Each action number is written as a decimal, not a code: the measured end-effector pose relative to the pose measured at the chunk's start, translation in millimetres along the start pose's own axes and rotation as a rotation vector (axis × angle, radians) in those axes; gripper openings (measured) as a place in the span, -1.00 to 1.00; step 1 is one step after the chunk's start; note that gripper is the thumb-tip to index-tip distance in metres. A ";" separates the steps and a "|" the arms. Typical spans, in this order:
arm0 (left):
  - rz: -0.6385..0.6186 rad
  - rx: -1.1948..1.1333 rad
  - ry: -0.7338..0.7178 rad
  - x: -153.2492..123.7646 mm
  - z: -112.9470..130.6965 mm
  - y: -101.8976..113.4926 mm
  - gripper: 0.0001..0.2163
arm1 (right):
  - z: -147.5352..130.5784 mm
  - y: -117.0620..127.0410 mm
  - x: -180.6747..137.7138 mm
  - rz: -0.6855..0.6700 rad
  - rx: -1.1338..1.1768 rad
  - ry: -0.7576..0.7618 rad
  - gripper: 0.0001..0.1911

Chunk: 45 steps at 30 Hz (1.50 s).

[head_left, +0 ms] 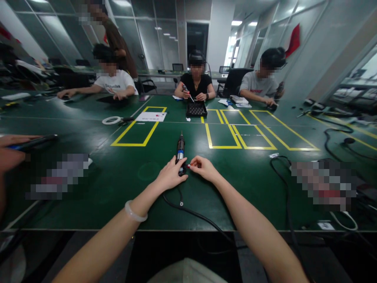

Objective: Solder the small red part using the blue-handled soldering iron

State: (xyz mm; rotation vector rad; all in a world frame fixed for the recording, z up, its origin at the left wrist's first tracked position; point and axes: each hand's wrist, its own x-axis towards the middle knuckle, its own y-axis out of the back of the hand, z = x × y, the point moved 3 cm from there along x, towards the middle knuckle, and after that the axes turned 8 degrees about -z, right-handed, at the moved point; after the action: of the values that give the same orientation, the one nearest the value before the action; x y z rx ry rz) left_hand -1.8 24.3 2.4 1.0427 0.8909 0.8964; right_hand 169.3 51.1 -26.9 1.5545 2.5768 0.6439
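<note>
A black electric screwdriver (180, 147) with a blue and silver band lies on the green table, its bit pointing away from me. My left hand (172, 174) is closed round the rear of its body, thumb and fingers on either side. Just to the right, my right hand (204, 168) pinches a small red and white piece (189, 166) close against the tool's side. The exact kind of that piece is too small to make out. A black cable (203, 218) runs from below my left hand toward the table's front edge, and a short lead with a ring end (181, 203) lies beside it.
Yellow tape rectangles (225, 147) mark the green table (129, 212). Across from me, a person (196, 84) holds a tool over a black tray (196, 109). Other people sit at both sides. A white sheet (151, 116) and a coiled white cable (111, 120) lie left; black cables (284, 177) right.
</note>
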 end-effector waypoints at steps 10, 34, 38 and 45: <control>0.037 -0.029 -0.084 1.7 8.2 -8.6 -0.24 | -4.0 0.8 0.0 0.051 -0.148 0.056 -0.87; 0.161 0.125 0.048 6.6 26.8 3.1 -0.63 | -23.9 1.4 -6.7 0.079 -0.370 0.064 -0.88; 0.149 0.131 0.078 7.4 26.3 3.2 -0.65 | -24.7 -0.3 -7.0 0.070 -0.362 0.068 -0.89; 0.158 0.167 0.066 6.2 24.5 3.7 -0.64 | -23.7 -1.3 -6.4 0.074 -0.264 0.068 -0.87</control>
State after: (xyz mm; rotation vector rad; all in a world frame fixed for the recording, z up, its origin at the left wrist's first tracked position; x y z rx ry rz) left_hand 22.3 23.1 11.0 1.2471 0.9610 1.0051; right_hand 165.1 37.6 -6.9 1.5707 2.3681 1.0142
